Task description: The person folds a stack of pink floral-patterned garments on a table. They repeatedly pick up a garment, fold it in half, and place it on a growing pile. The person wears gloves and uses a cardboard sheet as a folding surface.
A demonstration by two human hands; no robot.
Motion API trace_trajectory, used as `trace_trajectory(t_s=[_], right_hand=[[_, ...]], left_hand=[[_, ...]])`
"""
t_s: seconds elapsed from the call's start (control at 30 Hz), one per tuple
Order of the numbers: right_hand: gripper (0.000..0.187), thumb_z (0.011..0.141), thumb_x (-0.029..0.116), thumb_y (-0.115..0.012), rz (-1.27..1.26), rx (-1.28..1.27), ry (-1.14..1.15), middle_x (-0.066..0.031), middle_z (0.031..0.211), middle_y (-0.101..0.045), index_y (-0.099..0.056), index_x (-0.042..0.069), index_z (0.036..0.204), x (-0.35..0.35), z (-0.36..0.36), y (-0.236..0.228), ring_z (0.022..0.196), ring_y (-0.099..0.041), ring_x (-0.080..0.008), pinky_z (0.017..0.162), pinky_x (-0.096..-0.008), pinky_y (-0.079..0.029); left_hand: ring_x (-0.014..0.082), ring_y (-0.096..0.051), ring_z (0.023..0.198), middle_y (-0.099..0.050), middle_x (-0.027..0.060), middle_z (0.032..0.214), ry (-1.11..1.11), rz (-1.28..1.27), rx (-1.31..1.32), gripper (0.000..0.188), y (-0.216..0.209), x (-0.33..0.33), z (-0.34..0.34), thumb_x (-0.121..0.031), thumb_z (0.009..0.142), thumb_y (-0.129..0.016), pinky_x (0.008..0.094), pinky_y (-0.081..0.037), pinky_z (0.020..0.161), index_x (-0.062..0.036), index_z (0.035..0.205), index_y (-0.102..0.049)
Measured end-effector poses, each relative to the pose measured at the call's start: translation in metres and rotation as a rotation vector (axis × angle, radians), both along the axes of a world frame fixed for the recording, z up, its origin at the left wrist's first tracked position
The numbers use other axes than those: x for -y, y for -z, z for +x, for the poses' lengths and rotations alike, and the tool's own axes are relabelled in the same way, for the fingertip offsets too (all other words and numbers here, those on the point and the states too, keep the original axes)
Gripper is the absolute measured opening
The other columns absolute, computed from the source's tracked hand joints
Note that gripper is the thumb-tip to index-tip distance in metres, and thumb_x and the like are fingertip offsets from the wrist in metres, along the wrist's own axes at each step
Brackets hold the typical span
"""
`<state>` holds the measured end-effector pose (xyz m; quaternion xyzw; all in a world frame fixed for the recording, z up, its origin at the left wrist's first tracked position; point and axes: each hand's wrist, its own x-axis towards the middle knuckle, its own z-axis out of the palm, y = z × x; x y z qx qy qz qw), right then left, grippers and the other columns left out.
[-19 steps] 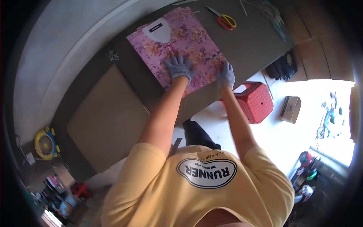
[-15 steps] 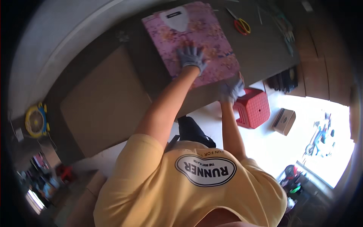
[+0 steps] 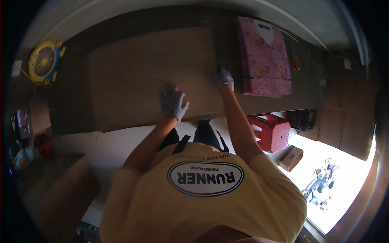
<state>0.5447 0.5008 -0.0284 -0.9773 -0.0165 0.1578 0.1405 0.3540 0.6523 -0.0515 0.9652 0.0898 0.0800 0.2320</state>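
A light brown flat sheet, like cardboard (image 3: pixel 133 73), lies on the dark table in front of me. Over its near edge is my left hand (image 3: pixel 174 104), in a grey glove with bare fingertips, thumb out to the side and nothing in it. My right hand (image 3: pixel 223 79), gloved the same way, rests by the sheet's right edge; its fingers reach forward, a little blurred, and hold nothing that shows. Just right of it lies a neat stack of folded pink floral garments (image 3: pixel 265 60) with a white neck panel on top, apart from my hand.
Scissors with yellow-and-red handles (image 3: pixel 296 62) lie right of the stack. A yellow and blue fan (image 3: pixel 43 62) is at the far left. Below the table's right part stand a red plastic stool (image 3: pixel 272 133) and a small cardboard box (image 3: pixel 291 158). Large cartons (image 3: pixel 342 125) line the right side.
Both hands have come off the pink garments and moved left to the brown sheet. My view has turned left, so the stack now appears farther right.
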Motion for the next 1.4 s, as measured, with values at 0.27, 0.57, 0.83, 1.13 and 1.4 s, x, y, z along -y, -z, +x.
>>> trace_trajectory(t_s=[0.27,0.57,0.83,1.13,1.4], right_hand=[[0.053,0.077,0.043,-0.063,-0.048,0.138,0.118,-0.0124,0.134,-0.048,-0.054,0.014,0.121,-0.027,-0.026,0.008,0.118,-0.05,-0.0355,0.095,-0.0428,-0.045],[0.034,0.077,0.038,-0.064,0.035,0.323,0.085,-0.0156,0.098,-0.067,-0.066,0.013,0.098,0.074,0.083,0.037,0.095,-0.064,-0.0346,0.081,-0.0402,-0.05],[0.03,0.081,0.018,-0.069,0.66,-0.171,-0.005,-0.0047,0.085,-0.068,-0.065,0.004,0.107,0.08,0.093,-0.003,0.077,-0.064,-0.0136,0.065,-0.0286,-0.049],[0.027,0.084,0.015,-0.068,0.629,0.029,-0.001,0.002,0.081,-0.065,-0.065,0.0,0.106,0.073,0.086,0.002,0.071,-0.057,-0.0051,0.066,-0.021,-0.047],[0.034,0.086,0.012,-0.064,0.976,0.014,0.133,0.0016,0.09,-0.066,-0.062,-0.001,0.117,0.076,0.076,0.003,0.076,-0.058,-0.0062,0.072,-0.0198,-0.047]], left_hand=[[0.0329,-0.031,0.136,-0.031,0.0102,0.149,0.282,0.034,0.013,0.062,0.025,-0.017,-0.069,-0.039,0.078,-0.067,0.0572,-0.023,0.109,-0.0164,0.132,-0.048],[0.0295,-0.045,0.122,-0.052,0.0118,0.128,0.182,-0.266,0.231,0.032,-0.006,-0.067,-0.037,-0.03,0.081,-0.063,0.0507,-0.037,0.099,-0.0114,0.107,-0.064],[0.0372,-0.046,0.121,-0.04,0.0241,0.136,-1.074,-0.238,-0.171,0.07,0.038,-0.226,-0.091,-0.054,0.079,-0.063,0.0465,-0.042,0.095,-0.0036,0.125,-0.049],[0.0352,-0.039,0.129,-0.041,0.0216,0.137,-0.879,0.194,-0.631,0.076,-0.01,-0.253,-0.087,-0.06,0.081,-0.058,0.0436,-0.042,0.098,-0.0078,0.134,-0.044],[0.0294,-0.056,0.106,-0.06,0.0167,0.114,-0.974,0.167,-0.479,0.056,0.013,-0.247,-0.103,-0.055,0.083,-0.059,0.0416,-0.048,0.083,-0.0083,0.114,-0.06]])
